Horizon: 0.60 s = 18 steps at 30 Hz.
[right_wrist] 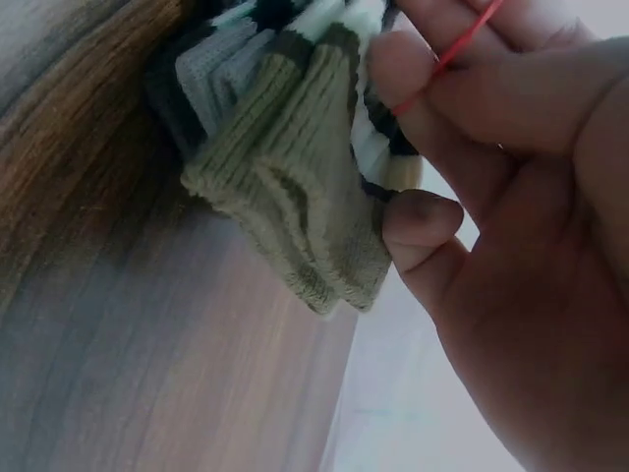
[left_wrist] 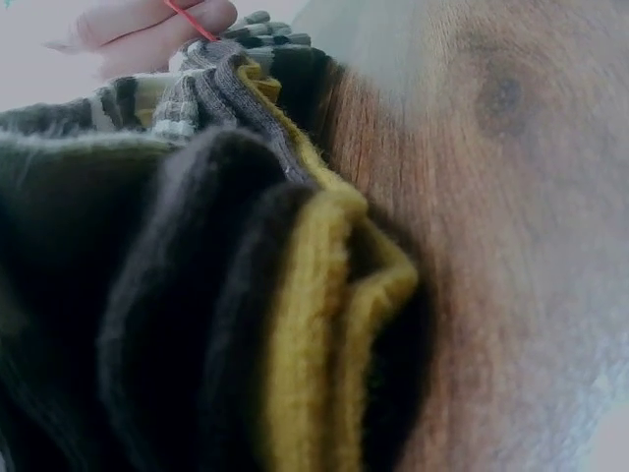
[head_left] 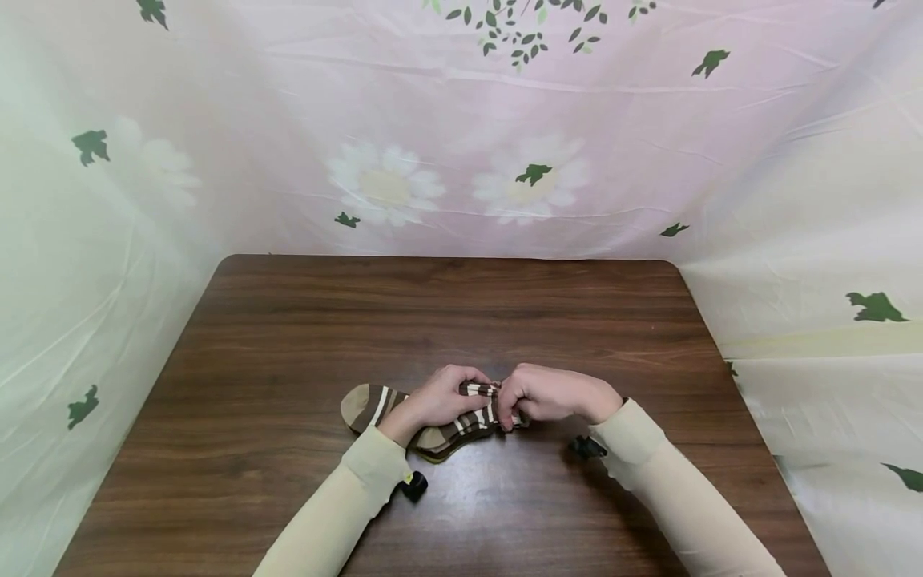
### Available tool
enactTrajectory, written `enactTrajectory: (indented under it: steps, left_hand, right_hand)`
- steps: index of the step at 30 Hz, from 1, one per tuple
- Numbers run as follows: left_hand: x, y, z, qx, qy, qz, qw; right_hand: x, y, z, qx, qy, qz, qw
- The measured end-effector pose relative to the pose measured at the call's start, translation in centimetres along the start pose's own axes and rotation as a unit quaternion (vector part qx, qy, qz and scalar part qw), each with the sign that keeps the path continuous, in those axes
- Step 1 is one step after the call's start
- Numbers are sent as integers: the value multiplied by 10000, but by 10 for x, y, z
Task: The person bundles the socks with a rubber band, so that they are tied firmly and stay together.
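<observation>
A bundle of striped socks [head_left: 461,429] in brown, tan and white lies on the table, toes to the left. My left hand [head_left: 440,397] grips the bundle from above, thumb and fingers on either side of it; its grip is hidden in the left wrist view. At the cuff end, my right hand [head_left: 551,393] pinches a thin red string [right_wrist: 447,59] between thumb and fingers. The olive cuffs [right_wrist: 314,187] hang beside that hand in the right wrist view. Close in the left wrist view are dark socks and a mustard-yellow one [left_wrist: 310,315].
The brown wood-grain table [head_left: 447,312] has rounded far corners. Pale fabric with flowers and green leaf shapes [head_left: 461,120] surrounds it on the far side and both flanks. A small black device [head_left: 414,486] sits at the left wrist, another [head_left: 587,447] at the right.
</observation>
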State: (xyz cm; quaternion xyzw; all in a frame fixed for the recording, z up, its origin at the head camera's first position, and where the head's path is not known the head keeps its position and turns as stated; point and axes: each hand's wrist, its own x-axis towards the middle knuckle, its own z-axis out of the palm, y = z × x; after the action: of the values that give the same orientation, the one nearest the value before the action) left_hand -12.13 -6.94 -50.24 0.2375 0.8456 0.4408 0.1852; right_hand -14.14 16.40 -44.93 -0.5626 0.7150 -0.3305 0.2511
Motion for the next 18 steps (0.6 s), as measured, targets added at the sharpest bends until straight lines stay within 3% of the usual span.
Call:
enactTrajectory:
  steps: [4, 10, 14, 18]
  left_hand:
    - [0, 0, 1, 62, -42, -18, 10000]
    - [0, 1, 1, 141, -94, -21, 9999]
    - [1, 1, 1, 191, -121, 14, 9997]
    - [1, 1, 1, 224, -158, 6, 9996]
  right_hand:
    - [-1, 3, 1, 415, 6, -122, 9991]
    - [3, 6, 3, 499, -108, -274, 9983]
    - [6, 6, 3, 504, -259, -91, 9984]
    - [8, 5, 3, 596, -517, 366, 9962]
